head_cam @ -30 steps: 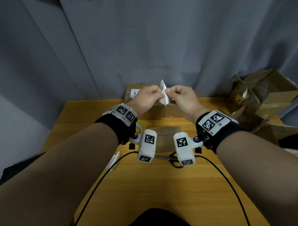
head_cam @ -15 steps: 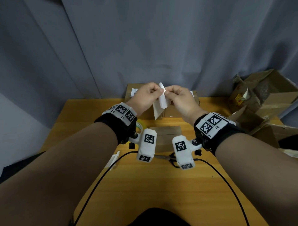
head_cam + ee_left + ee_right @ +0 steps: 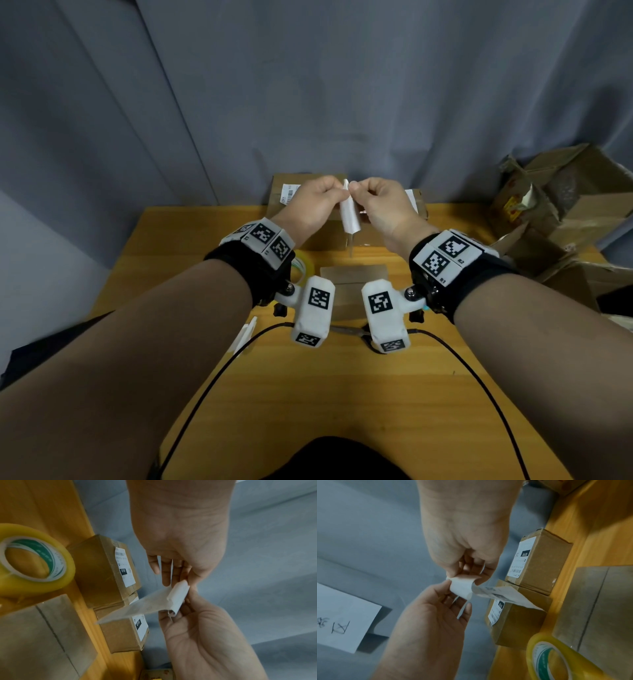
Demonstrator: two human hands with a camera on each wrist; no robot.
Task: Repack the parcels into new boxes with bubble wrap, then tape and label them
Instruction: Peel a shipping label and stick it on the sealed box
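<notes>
Both hands are raised over the far part of the table (image 3: 342, 394). My left hand (image 3: 337, 192) and right hand (image 3: 356, 188) pinch the top of a white shipping label (image 3: 350, 214), which hangs down edge-on between them. In the right wrist view the label (image 3: 503, 596) shows print, and one corner (image 3: 462, 586) curls away where the fingertips meet. The left wrist view shows the label (image 3: 145, 607) from its blank side. Below the hands lies a closed brown box (image 3: 354, 279). Two labelled boxes (image 3: 291, 195) (image 3: 416, 205) stand at the table's far edge.
A yellow tape roll (image 3: 34, 561) sits left of the closed box. Scissors (image 3: 349, 330) lie near the wrist cameras, and a small white stack (image 3: 245, 334) is at the left. Torn old cartons (image 3: 565, 212) pile up at the right. A grey curtain hangs behind.
The label stuck up above the fingers, then swung down showing its face; now it hangs lower and edge-on. Both hands stayed in place, still pinching its top.
</notes>
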